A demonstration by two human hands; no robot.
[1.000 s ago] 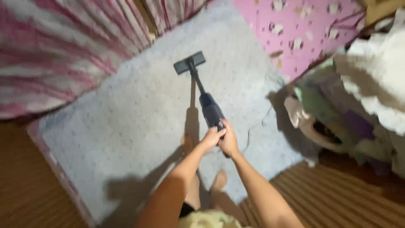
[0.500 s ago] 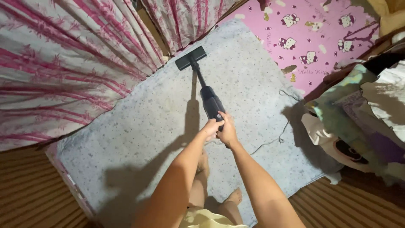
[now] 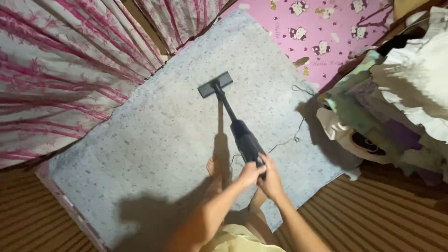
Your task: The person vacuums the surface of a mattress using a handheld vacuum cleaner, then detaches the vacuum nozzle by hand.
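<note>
Gripping the rear handle of a slim dark handheld stick vacuum (image 3: 242,135), both hands sit clenched together low in the middle of the view, the left hand (image 3: 250,174) wrapped over the near side of the handle and the right hand (image 3: 270,179) closed round it just beside, fingers curled tight on the body. Compared with half a second ago, the flat rectangular black floor nozzle (image 3: 215,84) has come back from the far edge by the curtain to the middle of the pale grey speckled rug (image 3: 154,140), and the hands have drawn in nearer the body, so this reads as the pull half of a back-and-forth stroke over the rug. The vacuum's long axis runs from the hands up and slightly left to the nozzle, pointing away from the person toward the far side, with the nozzle head lying flat on the pile and set crosswise to the tube. A bare foot (image 3: 213,167) stands on the rug just left of the handle. To the left hangs a pink-and-white patterned curtain (image 3: 60,70); far right lies a pink cartoon-print mat (image 3: 326,28); a heap of mixed fabrics (image 3: 387,107) crowds the right edge, and a thin dark cord (image 3: 298,128) trails on the rug near it. Brown ribbed flooring (image 3: 382,210) shows at the near corners.
</note>
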